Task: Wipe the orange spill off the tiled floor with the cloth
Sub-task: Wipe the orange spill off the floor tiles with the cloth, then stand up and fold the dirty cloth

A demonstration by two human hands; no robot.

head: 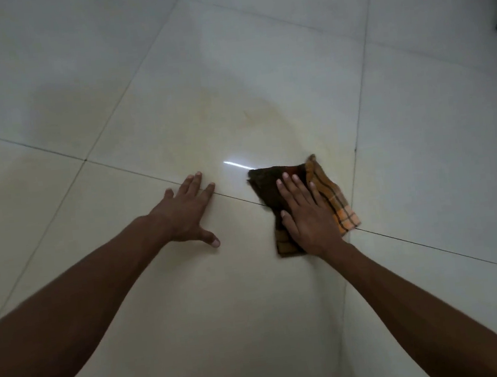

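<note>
Head view looks down on the person leaning low over the tiled floor (103,65). The cloth (333,200) lies folded flat across a grout line, right of centre, at the near edge of the faint orange spill (251,119) that smears the glossy tile beyond it. I'd judge the cloth light, soft and limp. Its darker left half looks damp, and on tile this shiny it should slide easily but bunch up if shoved from one edge. The best hold is probably a flat palm over its middle, or a pinch on a folded edge if it needs lifting.

The right hand (306,219) presses down on the cloth, its fingers (295,189) straight and slightly apart, the thumb lying along the near-left edge; nothing curls round the fabric. The left hand (187,217) rests flat on bare tile, clear of the cloth, with fingers extended and thumb splayed wide, apparently bracing the person's weight.
</note>
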